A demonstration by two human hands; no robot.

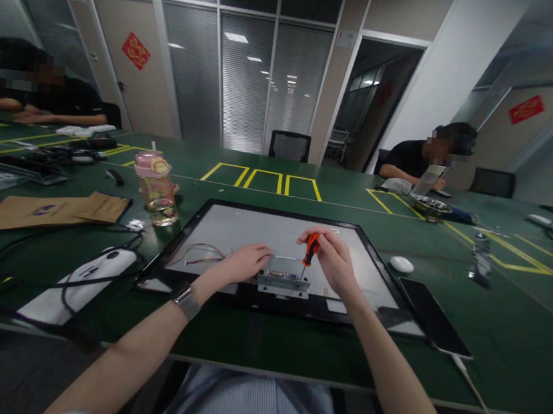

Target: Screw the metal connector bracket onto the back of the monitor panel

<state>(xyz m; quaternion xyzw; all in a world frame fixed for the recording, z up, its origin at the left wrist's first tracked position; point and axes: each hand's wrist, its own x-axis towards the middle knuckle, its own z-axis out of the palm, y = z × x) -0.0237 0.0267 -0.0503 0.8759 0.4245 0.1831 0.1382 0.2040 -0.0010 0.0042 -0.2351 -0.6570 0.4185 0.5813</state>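
Everything here gathers round the flat display panel (pixel 254 224), which lies on the green counter (pixel 249 345) in front of the seated person. Upright in the right hand (pixel 335 258) is an orange-and-black screwdriver (pixel 310 248); the fingers are closed round its handle, and the shaft points down at the slim metal bracket (pixel 284 288) on the panel's near edge. From where I stand, I can't tell whether the tip touches a screw. The left hand (pixel 248 261) reaches over the panel, palm down, its fingers loosely bent and close together near the bracket's left end; what they press or hold, if anything, I can't make out. Thin wires (pixel 201 246) lie on the panel's left part, and a smartwatch (pixel 187 300) sits on the left wrist.

Left of the panel stand a pink-lidded tumbler (pixel 155 189), a brown paper bag (pixel 44 211) and a white oblong device (pixel 78 287) with black cable across it. Just right of the panel are a white earbud case (pixel 401 264) and a smartphone (pixel 432 317) with its cable plugged in.
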